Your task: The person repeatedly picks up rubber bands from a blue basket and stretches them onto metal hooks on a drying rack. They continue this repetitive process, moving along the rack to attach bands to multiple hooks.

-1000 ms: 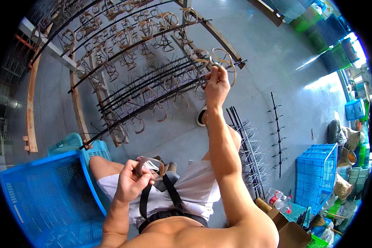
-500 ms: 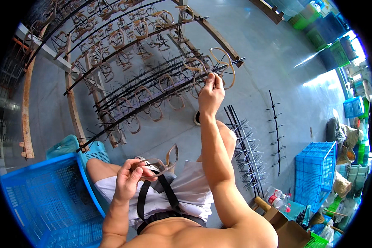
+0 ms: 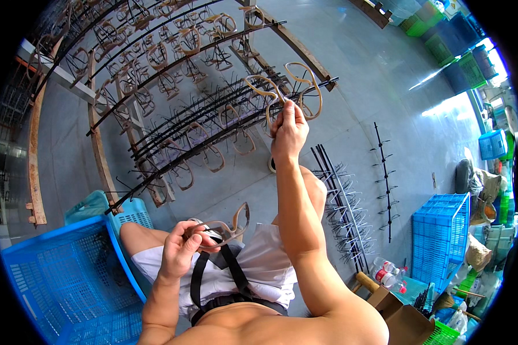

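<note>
My left hand [image 3: 179, 251] is closed on a brownish eyeglass frame [image 3: 233, 232], held above my lap. With my right arm stretched forward, my right hand [image 3: 290, 137] pinches a tan eyeglass frame [image 3: 319, 95] by its middle. That frame is at the right end of the nearest black rod [image 3: 204, 147]; whether it touches the rod's prongs I cannot tell. Further left along this rod hang several similar eyeglass frames [image 3: 214, 158]. Behind it, more black rods carry rows of frames [image 3: 190, 41] on a rack with wooden bars [image 3: 99, 135].
A blue plastic crate [image 3: 69, 276] stands by my left leg. Pronged black rods [image 3: 342, 210] lie on the floor to my right, with a single rod [image 3: 384, 181] beyond. Further right are a blue crate [image 3: 440, 241], plastic bottles [image 3: 388, 276] and a cardboard box [image 3: 400, 319].
My right hand has shifted slightly left and toward me, and the frame in it has turned and lifted a little. My left hand has hardly moved.
</note>
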A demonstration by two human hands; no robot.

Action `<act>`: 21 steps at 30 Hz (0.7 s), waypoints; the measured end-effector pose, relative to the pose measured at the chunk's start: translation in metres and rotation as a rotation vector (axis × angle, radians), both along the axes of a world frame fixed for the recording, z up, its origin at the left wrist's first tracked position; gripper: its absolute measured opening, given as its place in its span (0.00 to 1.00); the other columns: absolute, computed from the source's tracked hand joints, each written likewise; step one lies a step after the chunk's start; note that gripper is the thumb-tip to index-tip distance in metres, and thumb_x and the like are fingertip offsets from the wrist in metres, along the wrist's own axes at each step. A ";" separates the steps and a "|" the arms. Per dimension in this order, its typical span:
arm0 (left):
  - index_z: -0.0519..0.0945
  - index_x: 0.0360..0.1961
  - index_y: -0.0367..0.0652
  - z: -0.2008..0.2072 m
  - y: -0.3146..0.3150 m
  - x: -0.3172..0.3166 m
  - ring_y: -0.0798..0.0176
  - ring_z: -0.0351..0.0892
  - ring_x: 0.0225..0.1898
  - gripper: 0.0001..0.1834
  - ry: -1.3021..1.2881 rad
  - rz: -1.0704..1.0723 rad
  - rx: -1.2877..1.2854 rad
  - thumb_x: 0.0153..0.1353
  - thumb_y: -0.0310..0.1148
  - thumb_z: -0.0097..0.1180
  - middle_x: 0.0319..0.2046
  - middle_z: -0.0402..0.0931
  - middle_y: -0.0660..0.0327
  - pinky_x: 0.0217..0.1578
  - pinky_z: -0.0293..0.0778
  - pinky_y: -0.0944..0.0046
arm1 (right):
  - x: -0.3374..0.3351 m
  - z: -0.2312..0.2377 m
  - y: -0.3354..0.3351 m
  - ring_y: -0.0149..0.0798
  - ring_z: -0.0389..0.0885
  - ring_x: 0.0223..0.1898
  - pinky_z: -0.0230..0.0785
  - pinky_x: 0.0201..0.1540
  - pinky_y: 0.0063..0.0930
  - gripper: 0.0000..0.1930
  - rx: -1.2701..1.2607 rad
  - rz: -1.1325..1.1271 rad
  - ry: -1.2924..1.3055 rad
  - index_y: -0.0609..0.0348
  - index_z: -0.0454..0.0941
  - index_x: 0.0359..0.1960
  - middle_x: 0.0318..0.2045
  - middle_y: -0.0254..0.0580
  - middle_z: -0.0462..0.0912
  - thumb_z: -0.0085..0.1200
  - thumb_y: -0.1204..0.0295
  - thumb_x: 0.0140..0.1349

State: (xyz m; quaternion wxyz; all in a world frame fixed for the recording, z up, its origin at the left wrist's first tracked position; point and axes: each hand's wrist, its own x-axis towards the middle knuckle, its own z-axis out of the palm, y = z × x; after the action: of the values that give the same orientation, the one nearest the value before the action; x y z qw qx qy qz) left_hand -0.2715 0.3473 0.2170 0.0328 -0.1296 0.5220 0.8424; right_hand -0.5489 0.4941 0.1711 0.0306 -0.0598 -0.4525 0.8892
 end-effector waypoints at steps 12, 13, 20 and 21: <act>0.69 0.45 0.38 -0.008 -0.003 0.004 0.58 0.80 0.32 0.13 0.044 0.148 0.045 0.67 0.35 0.41 0.31 0.77 0.53 0.35 0.81 0.56 | 0.014 -0.010 -0.010 0.18 0.60 0.15 0.52 0.16 0.13 0.10 0.322 0.045 0.160 0.61 0.76 0.37 0.16 0.24 0.67 0.49 0.67 0.65; 0.69 0.45 0.38 -0.006 -0.004 0.002 0.58 0.80 0.32 0.12 0.054 0.168 0.063 0.67 0.35 0.41 0.31 0.77 0.53 0.36 0.81 0.56 | 0.013 -0.011 -0.008 0.17 0.59 0.17 0.51 0.17 0.13 0.10 0.366 0.052 0.178 0.61 0.76 0.38 0.16 0.23 0.66 0.49 0.67 0.65; 0.69 0.47 0.39 -0.007 -0.010 0.000 0.57 0.80 0.34 0.13 0.122 0.191 0.131 0.67 0.34 0.40 0.34 0.73 0.54 0.38 0.80 0.51 | 0.006 -0.017 0.002 0.19 0.59 0.22 0.51 0.23 0.14 0.09 0.584 0.048 0.268 0.62 0.75 0.38 0.19 0.23 0.68 0.49 0.68 0.65; 0.69 0.48 0.39 -0.007 -0.010 -0.002 0.56 0.80 0.34 0.13 0.138 0.180 0.130 0.67 0.34 0.40 0.34 0.73 0.54 0.38 0.80 0.50 | 0.004 -0.018 0.003 0.19 0.59 0.22 0.52 0.23 0.14 0.09 0.598 0.027 0.267 0.62 0.76 0.38 0.20 0.23 0.68 0.49 0.68 0.64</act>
State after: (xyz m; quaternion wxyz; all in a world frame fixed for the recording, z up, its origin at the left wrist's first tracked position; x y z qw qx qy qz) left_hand -0.2730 0.3375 0.2099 -0.0707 -0.1153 0.4534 0.8810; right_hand -0.5448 0.4972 0.1528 0.0942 0.0748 -0.6864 0.7172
